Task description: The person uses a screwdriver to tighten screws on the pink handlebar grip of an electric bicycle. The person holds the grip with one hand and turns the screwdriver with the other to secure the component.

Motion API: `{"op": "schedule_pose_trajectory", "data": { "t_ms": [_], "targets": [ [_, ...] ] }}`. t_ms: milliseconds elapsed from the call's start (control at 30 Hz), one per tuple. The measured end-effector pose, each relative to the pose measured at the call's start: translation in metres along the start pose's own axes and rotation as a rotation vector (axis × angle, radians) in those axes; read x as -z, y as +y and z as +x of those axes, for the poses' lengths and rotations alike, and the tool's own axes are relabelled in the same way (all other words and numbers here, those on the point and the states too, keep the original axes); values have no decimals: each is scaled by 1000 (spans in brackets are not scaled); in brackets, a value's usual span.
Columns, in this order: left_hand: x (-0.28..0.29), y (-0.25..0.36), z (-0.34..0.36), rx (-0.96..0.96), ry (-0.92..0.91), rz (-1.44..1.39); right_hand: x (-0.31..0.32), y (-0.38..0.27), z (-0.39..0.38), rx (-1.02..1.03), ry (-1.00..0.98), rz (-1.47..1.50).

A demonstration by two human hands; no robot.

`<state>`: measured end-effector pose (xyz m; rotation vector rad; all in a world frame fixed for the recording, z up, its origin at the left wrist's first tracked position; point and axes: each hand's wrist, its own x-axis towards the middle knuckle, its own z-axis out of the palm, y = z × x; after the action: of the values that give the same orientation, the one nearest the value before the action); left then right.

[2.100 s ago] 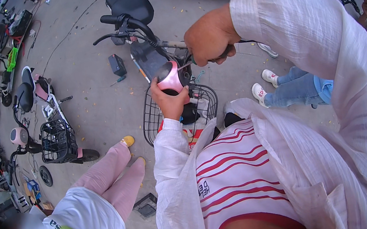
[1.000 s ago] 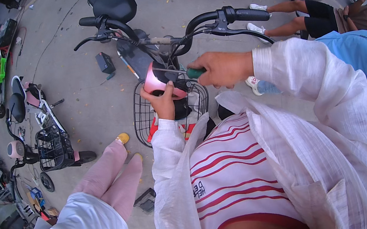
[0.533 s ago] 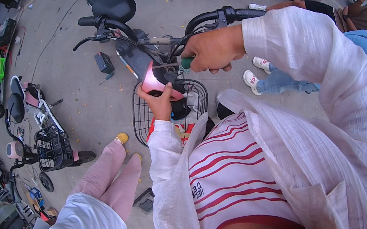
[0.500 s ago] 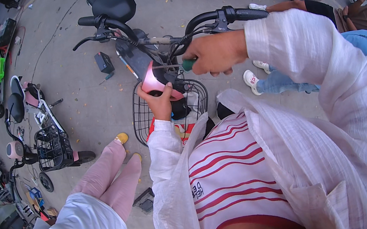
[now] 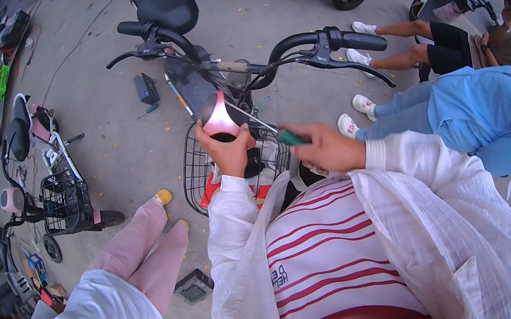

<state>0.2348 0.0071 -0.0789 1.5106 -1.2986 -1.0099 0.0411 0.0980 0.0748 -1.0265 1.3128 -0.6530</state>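
My left hand grips a pink headlight housing in front of an electric scooter's handlebar, thumb and fingers on its two sides. In my right hand is a screwdriver with a green handle. Its long metal shaft slants up and left toward the housing's edge; whether the tip touches a screw is too small to tell. Below the housing hangs the scooter's black wire basket, holding a red and white bag or cloth and dark items, partly covered by my left hand and sleeve.
A black box-shaped battery lies on the ground beyond the basket. On the left stand another pink scooter with a basket and a person in pink trousers. People in blue and black shorts are on the right.
My right hand with the screwdriver has come down and nearer to me, uncovering the right handlebar grip and brake lever. The housing, still in my left hand, is tilted a little differently.
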Motion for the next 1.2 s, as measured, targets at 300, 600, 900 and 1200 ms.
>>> {"op": "schedule_pose_trajectory", "data": {
  "t_ms": [300, 600, 900, 1200],
  "targets": [
    [1, -2, -2, 89, -37, -179, 25, -89, 28, -359, -106, -68],
    [17, -20, 9, 46, -172, -248, 48, -132, 54, -476, -281, -442],
    [41, -19, 18, 82, -323, -336, 58, -148, 44, 158, -268, -1475],
    [21, -11, 7, -8, -172, -182, 27, -103, -4, -43, -128, -1160]
  ]
}}
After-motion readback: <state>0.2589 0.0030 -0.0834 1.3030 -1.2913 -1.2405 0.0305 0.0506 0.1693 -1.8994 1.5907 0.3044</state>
